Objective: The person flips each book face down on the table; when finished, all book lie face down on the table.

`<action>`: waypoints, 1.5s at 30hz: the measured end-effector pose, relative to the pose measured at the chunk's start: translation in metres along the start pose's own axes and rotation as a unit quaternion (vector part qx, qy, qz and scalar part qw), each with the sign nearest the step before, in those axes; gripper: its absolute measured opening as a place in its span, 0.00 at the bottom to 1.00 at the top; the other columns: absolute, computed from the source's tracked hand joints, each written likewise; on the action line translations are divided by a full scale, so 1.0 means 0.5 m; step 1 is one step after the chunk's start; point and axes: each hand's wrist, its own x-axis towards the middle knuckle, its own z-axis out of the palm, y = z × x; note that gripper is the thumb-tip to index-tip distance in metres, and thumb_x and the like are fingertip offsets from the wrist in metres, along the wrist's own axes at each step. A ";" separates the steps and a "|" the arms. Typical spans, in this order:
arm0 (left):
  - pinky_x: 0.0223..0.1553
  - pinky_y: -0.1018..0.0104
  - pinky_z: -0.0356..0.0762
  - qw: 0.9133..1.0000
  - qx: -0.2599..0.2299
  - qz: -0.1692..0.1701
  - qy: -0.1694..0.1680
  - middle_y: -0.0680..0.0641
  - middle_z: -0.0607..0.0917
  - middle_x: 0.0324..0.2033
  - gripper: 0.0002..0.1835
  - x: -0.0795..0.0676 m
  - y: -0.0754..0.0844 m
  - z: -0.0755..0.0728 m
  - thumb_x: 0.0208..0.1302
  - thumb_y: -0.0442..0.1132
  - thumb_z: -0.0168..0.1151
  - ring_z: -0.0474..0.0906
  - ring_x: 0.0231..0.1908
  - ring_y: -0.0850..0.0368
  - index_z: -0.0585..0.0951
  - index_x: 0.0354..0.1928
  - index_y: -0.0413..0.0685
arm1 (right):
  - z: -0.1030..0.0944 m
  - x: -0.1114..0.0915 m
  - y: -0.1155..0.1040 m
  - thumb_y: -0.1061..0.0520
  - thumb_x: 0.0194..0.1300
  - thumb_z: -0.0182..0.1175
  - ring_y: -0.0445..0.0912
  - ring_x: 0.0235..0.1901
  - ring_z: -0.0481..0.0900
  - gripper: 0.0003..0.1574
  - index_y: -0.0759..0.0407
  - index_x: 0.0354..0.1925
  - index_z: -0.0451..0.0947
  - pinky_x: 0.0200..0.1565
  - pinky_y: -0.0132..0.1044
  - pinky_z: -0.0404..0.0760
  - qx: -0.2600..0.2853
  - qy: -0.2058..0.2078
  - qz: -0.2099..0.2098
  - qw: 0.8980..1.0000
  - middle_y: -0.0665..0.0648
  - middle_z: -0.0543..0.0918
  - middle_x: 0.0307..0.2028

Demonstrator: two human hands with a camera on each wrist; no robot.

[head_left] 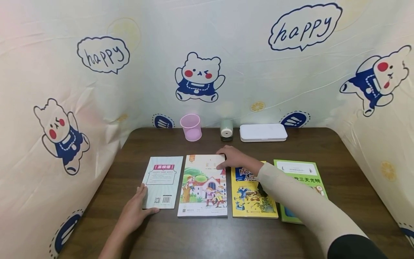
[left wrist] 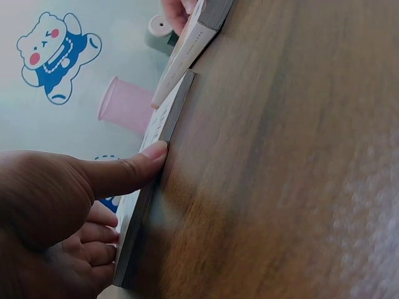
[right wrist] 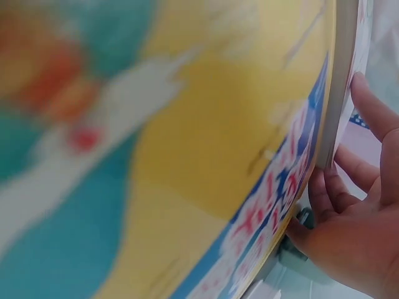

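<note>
Four books lie in a row on a dark wooden table. My left hand [head_left: 134,212] is at the lower left corner of the pale blue-green book [head_left: 165,190]. Its thumb [left wrist: 140,168] touches the front edge, and the other fingers rest along the left side. My right hand [head_left: 235,157] holds the upper right corner of the white illustrated book [head_left: 198,192], thumb on one side and fingers around the top edge. Under my right forearm lie the yellow book [head_left: 253,207] and, partly covered, the green-bordered book [head_left: 299,169]. The yellow cover fills much of the right wrist view.
Along the back of the table [head_left: 200,237] stand a pink cup [head_left: 191,127], a small green pencil sharpener [head_left: 226,131] and a flat white case [head_left: 263,132]. Behind them hangs a pale curtain [head_left: 145,90] printed with bears.
</note>
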 end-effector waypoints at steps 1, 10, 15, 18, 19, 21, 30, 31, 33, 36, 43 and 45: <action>0.73 0.31 0.50 1.000 0.001 -0.001 -0.001 0.25 0.48 0.77 0.59 0.000 0.000 0.000 0.53 0.44 0.81 0.44 0.76 0.25 0.53 0.76 0.22 | -0.002 -0.004 0.002 0.40 0.61 0.74 0.52 0.58 0.74 0.43 0.56 0.68 0.76 0.62 0.48 0.76 0.005 0.000 -0.001 1.000 0.59 0.76 0.61; 0.73 0.31 0.50 1.000 0.000 0.002 0.000 0.25 0.48 0.77 0.58 -0.004 0.000 -0.001 0.54 0.45 0.80 0.44 0.76 0.24 0.54 0.76 0.22 | -0.012 -0.024 0.016 0.41 0.62 0.74 0.52 0.59 0.73 0.42 0.56 0.68 0.76 0.65 0.49 0.74 0.014 -0.001 0.007 1.000 0.58 0.76 0.60; 0.73 0.31 0.49 1.000 -0.008 0.007 0.000 0.25 0.49 0.77 0.57 -0.005 0.000 -0.003 0.55 0.45 0.80 0.44 0.76 0.24 0.56 0.75 0.22 | -0.012 -0.021 0.024 0.40 0.62 0.74 0.50 0.58 0.73 0.41 0.53 0.68 0.76 0.65 0.49 0.74 0.028 -0.009 0.011 0.999 0.57 0.76 0.60; 0.73 0.31 0.49 1.000 -0.012 0.008 -0.008 0.24 0.48 0.77 0.58 -0.005 0.002 -0.005 0.55 0.47 0.80 0.43 0.76 0.24 0.56 0.75 0.22 | -0.014 -0.020 0.028 0.41 0.62 0.74 0.50 0.58 0.73 0.41 0.53 0.68 0.76 0.65 0.49 0.74 0.042 -0.013 0.016 0.999 0.56 0.75 0.60; 0.73 0.31 0.48 1.000 -0.012 0.007 -0.012 0.24 0.48 0.77 0.58 -0.005 0.003 -0.006 0.54 0.47 0.80 0.43 0.76 0.24 0.56 0.75 0.22 | -0.014 -0.020 0.029 0.41 0.62 0.74 0.50 0.58 0.73 0.40 0.52 0.68 0.76 0.65 0.49 0.73 0.046 -0.014 0.018 0.999 0.57 0.75 0.60; 0.73 0.30 0.48 1.000 -0.009 0.009 -0.019 0.24 0.48 0.77 0.58 -0.004 0.006 -0.008 0.54 0.48 0.80 0.42 0.76 0.24 0.56 0.75 0.23 | -0.014 -0.021 0.030 0.41 0.63 0.74 0.50 0.58 0.72 0.40 0.52 0.68 0.76 0.66 0.49 0.73 0.052 -0.015 0.020 0.998 0.57 0.75 0.60; 0.71 0.25 0.48 0.999 0.030 0.016 -0.021 0.22 0.55 0.74 0.56 0.003 0.031 -0.034 0.55 0.56 0.78 0.45 0.75 0.21 0.63 0.73 0.25 | -0.016 -0.022 0.026 0.41 0.63 0.74 0.51 0.58 0.72 0.40 0.53 0.68 0.75 0.66 0.49 0.73 0.055 -0.014 0.024 0.998 0.57 0.75 0.61; 0.71 0.25 0.48 0.999 0.031 0.020 -0.018 0.23 0.56 0.74 0.55 0.003 0.035 -0.034 0.55 0.56 0.78 0.46 0.75 0.22 0.63 0.73 0.25 | -0.016 -0.021 0.025 0.41 0.63 0.74 0.51 0.58 0.72 0.40 0.53 0.68 0.75 0.66 0.49 0.72 0.055 -0.014 0.025 0.998 0.57 0.75 0.61; 0.71 0.26 0.48 0.999 0.029 0.030 -0.013 0.24 0.58 0.74 0.54 0.002 0.043 -0.033 0.56 0.55 0.77 0.46 0.75 0.23 0.64 0.73 0.26 | -0.016 -0.020 0.026 0.41 0.63 0.74 0.50 0.58 0.72 0.40 0.52 0.68 0.75 0.66 0.48 0.72 0.056 -0.015 0.025 0.998 0.57 0.75 0.61; 0.72 0.28 0.47 0.998 0.028 0.047 -0.012 0.26 0.59 0.75 0.52 0.000 0.059 -0.024 0.58 0.55 0.76 0.47 0.76 0.24 0.65 0.74 0.29 | -0.017 -0.020 0.028 0.41 0.63 0.74 0.51 0.58 0.72 0.40 0.53 0.68 0.75 0.66 0.49 0.73 0.058 -0.017 0.021 0.998 0.57 0.75 0.60; 0.75 0.31 0.46 0.994 0.008 0.104 -0.029 0.34 0.62 0.77 0.51 -0.003 0.093 0.011 0.58 0.57 0.75 0.47 0.78 0.29 0.65 0.77 0.40 | -0.019 -0.020 0.029 0.42 0.63 0.73 0.51 0.59 0.72 0.40 0.53 0.68 0.75 0.66 0.50 0.72 0.062 -0.021 0.019 0.998 0.57 0.75 0.60; 0.75 0.32 0.46 0.993 -0.005 0.110 -0.038 0.36 0.62 0.77 0.52 -0.003 0.103 0.022 0.57 0.58 0.75 0.46 0.78 0.31 0.63 0.79 0.44 | -0.018 -0.019 0.029 0.42 0.63 0.74 0.51 0.59 0.72 0.40 0.53 0.68 0.75 0.67 0.49 0.72 0.063 -0.021 0.020 0.998 0.57 0.75 0.60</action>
